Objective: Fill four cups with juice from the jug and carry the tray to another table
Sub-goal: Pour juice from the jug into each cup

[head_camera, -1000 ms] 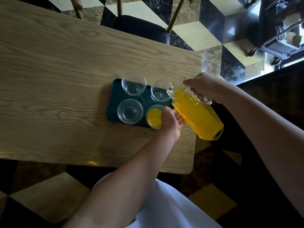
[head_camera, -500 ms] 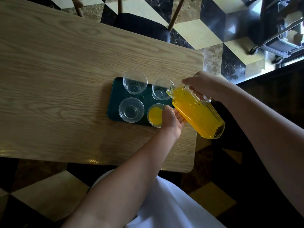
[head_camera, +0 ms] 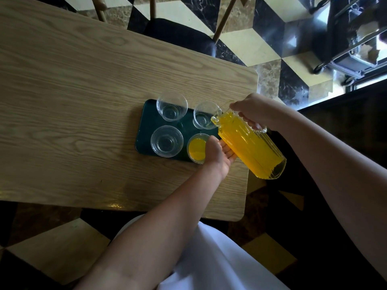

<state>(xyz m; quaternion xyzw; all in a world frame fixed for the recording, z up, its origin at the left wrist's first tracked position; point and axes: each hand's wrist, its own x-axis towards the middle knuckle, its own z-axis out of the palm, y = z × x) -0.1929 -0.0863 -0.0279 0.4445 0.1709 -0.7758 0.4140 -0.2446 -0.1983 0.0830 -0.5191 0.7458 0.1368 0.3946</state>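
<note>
The jug hangs tilted over the tray's right end, spout lowered to the rim of the far right cup; that cup looks empty yet, and I see no stream falling; the juice sits right up at the spout. The right hand is wrapped round the handle at the jug's top; the left hand lies under the jug's side with fingers spread, propping it rather than clasping it. Just beside that hand, the near right cup holds juice; the near left cup and far left cup are clear. All four stand on the dark tray, near the right end of the wooden table.

So, by my reckoning, one cup is done and the second pour is about to start; next the jug wants a slight further tip, kept slow since it is nearly full, then a shift left to the other two; carrying the tray comes last.
</note>
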